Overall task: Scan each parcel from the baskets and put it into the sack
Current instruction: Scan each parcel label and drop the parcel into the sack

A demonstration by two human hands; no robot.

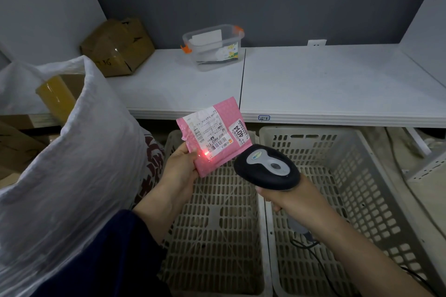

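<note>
My left hand [179, 166] pinches a flat pink parcel [212, 137] by its lower left corner, holding it up over the left basket [214, 224]. White labels with barcodes cover its face. A red laser dot glows on the parcel near my thumb. My right hand [287, 198] grips the handle of a black and grey barcode scanner [266, 167], its head aimed at the parcel from the lower right. The scanner's cable trails down into the right basket [342, 200]. The white woven sack [72, 152] stands open at the left, with boxes inside.
Both beige plastic baskets show bare perforated floors. A white shelf [313, 84] runs above them, carrying a cardboard box [118, 47] and a clear plastic tub [213, 47] with orange clips. Cardboard boxes sit at the far left behind the sack.
</note>
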